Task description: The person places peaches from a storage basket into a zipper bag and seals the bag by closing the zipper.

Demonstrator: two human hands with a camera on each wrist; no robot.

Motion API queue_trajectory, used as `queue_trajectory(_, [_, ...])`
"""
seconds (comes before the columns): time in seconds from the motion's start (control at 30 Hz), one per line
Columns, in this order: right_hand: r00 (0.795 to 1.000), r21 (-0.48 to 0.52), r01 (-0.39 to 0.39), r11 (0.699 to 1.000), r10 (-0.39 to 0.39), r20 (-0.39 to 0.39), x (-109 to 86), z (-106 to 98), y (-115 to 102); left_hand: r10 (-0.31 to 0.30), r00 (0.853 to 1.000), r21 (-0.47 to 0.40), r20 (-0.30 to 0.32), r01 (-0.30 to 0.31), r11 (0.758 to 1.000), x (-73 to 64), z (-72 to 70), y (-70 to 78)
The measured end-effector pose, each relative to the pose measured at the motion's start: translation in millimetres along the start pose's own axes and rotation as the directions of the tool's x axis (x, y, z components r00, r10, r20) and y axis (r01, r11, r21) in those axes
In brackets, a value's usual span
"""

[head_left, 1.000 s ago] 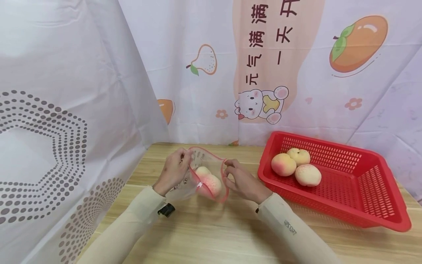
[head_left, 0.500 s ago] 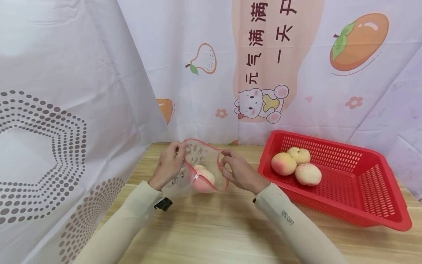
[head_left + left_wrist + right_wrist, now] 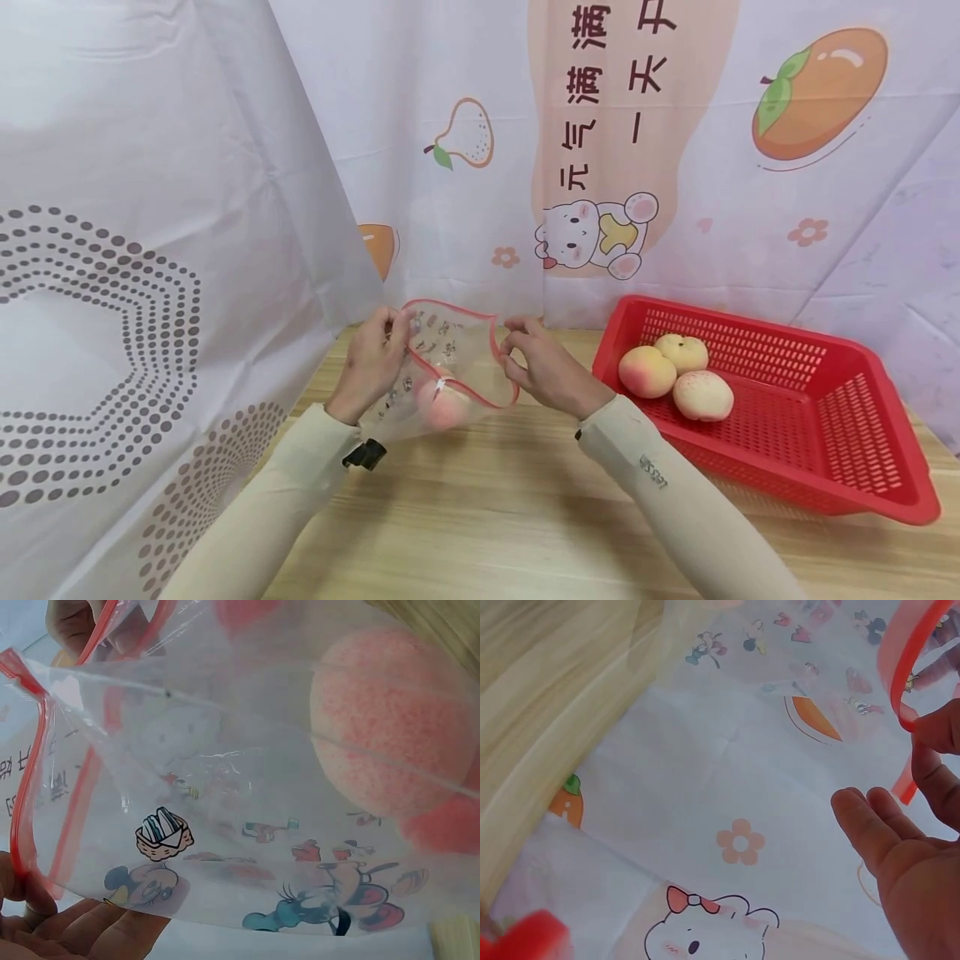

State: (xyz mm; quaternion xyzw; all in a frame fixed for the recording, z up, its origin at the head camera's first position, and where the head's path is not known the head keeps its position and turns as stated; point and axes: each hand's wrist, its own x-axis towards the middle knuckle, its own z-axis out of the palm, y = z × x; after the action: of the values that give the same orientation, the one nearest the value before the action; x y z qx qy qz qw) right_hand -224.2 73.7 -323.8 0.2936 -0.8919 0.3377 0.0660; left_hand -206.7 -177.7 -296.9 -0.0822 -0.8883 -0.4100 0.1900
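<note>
A clear zip bag (image 3: 420,408) with red edging and printed cartoon figures hangs between my two hands, its mouth spread wide. Inside it, low down, lie pinkish peaches (image 3: 397,720); the bag's film partly veils them. My left hand (image 3: 371,358) pinches the left corner of the mouth between thumb and fingers. With thumb and index finger, my right hand (image 3: 551,367) pinches the right end of the red rim (image 3: 907,667), its other fingers extended. A white zip slider (image 3: 442,384) sits on the near edge of the mouth.
A red slotted basket (image 3: 780,492) stands to the right on the wooden table (image 3: 480,517). At its left end lie a yellow-pink peach (image 3: 647,372), a flat yellowish peach (image 3: 682,353) and a pale peach (image 3: 703,396). A printed curtain (image 3: 465,225) hangs behind.
Both hands have lifted the bag's mouth upward, the left hand also shifting a little left. The peaches have slid lower and to the left within the bag. The basket has stayed put.
</note>
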Motion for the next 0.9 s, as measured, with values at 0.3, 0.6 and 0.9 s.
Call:
queue_trajectory(0.3, [0.994, 0.003, 0.090, 0.996, -0.089, -0.058, 10.2, -9, -5, 0.022, 0.999, 0.014, -0.034, -0.021, 1.000, 3.8, -7.1, 3.1])
queue_trajectory(0.6, [0.991, 0.018, 0.097, 0.995, -0.095, -0.094, 21.8, -17, -9, 0.066, 0.992, 0.023, -0.104, -0.064, 0.998, 12.4, -18.9, 4.5])
queue_trajectory(0.9, [0.994, 0.010, 0.064, 0.998, -0.063, -0.090, 23.1, -19, -7, 0.057, 0.992, 0.009, -0.115, -0.056, 0.998, 13.8, -19.0, 6.0])
